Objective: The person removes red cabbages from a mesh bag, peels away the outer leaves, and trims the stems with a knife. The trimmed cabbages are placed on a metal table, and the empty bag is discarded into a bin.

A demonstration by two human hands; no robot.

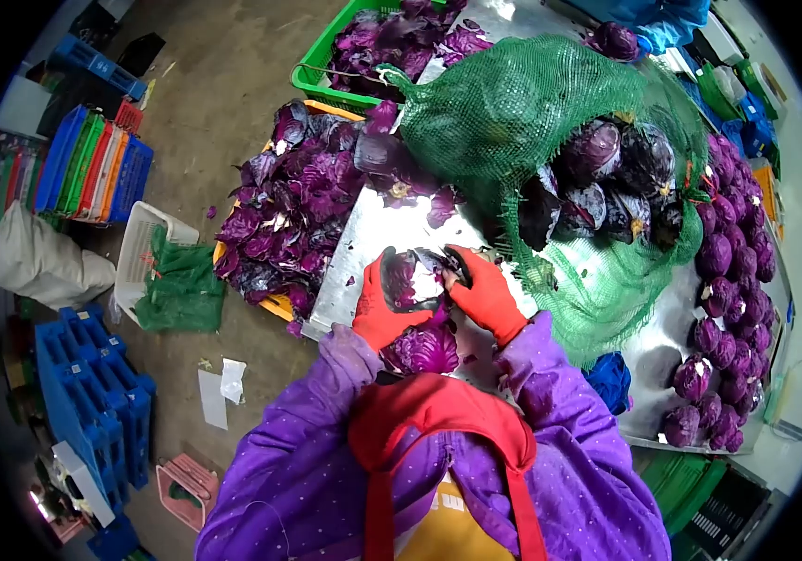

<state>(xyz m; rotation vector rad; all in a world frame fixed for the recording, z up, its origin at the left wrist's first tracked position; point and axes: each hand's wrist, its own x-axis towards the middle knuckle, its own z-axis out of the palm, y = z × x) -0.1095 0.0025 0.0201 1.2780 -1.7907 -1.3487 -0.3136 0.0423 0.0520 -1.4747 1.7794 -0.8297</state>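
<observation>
A red cabbage [410,279] with pale patches sits between my two gloved hands over the metal table [340,271]. My left hand [384,309], in an orange-red glove with dark fingers, wraps round its left and near side. On the other side, my right hand [487,297] has its fingers curled in at the cabbage's edge; what they grip, if anything, is hidden. Close to my body, just below the hands, lies a shiny purple cabbage [422,348]. Loose leaf pieces [442,206] are scattered beyond the hands.
A green mesh sack [522,103] spills dark cabbages [597,154] at the right. Many smaller purple cabbages [742,262] line the table's right edge. Leaves [298,206] heap over an orange crate at left; a green crate [322,70] stands behind. Blue cloth [609,381] lies at right.
</observation>
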